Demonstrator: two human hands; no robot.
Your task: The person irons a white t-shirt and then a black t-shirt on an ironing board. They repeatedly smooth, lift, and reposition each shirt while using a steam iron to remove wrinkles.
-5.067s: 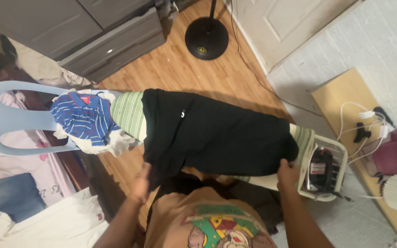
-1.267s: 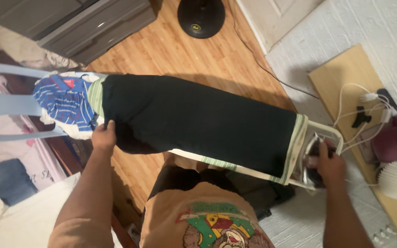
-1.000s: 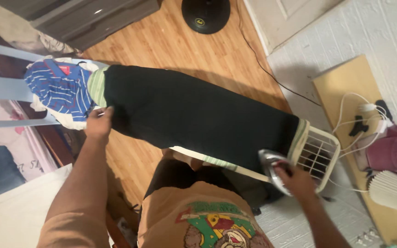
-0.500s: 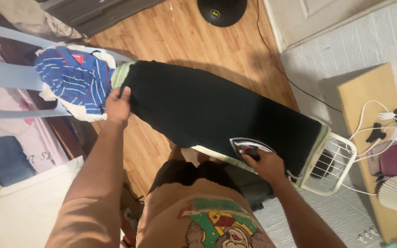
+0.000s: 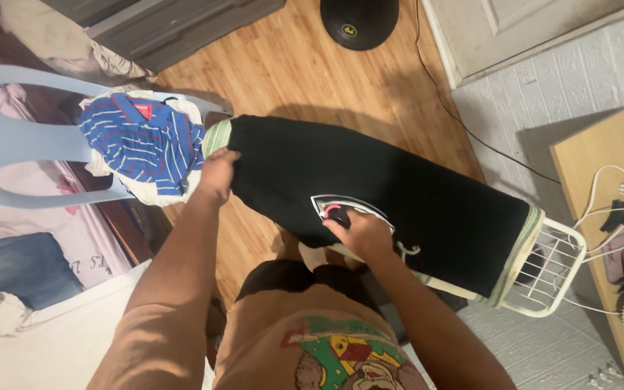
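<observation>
Two hands are busy here, and the big change from a second ago is where the iron is. The right hand (image 5: 361, 232) is wrapped around the handle of the iron (image 5: 347, 211), which now sits sole-down on the black garment (image 5: 399, 195), roughly mid-board on the near edge. About a second back that same hand was only just reaching into the wire iron rest (image 5: 554, 271) at the right end of the board, so the iron has come off the rest and travelled leftward across the cloth. The rest is bare now, apart from something dark seen through it, so it reads like actual pressing is under way rather than setup.

The left hand (image 5: 218, 175) is pinching the left end of the garment, fingers curled over the fabric edge, right where the green striped cover of the ironing board (image 5: 218, 135) peeks out. It's barely shifted, so my guess is it's keeping the cloth taut while the iron slides toward it.

Just past that hand, a blue striped shirt (image 5: 142, 141) sits heaped on a pale blue plastic chair (image 5: 16, 141). Farther off on the wood floor there's a round black fan base (image 5: 359, 22), and off to the right a wooden shelf (image 5: 604, 180) with white cables on it.
</observation>
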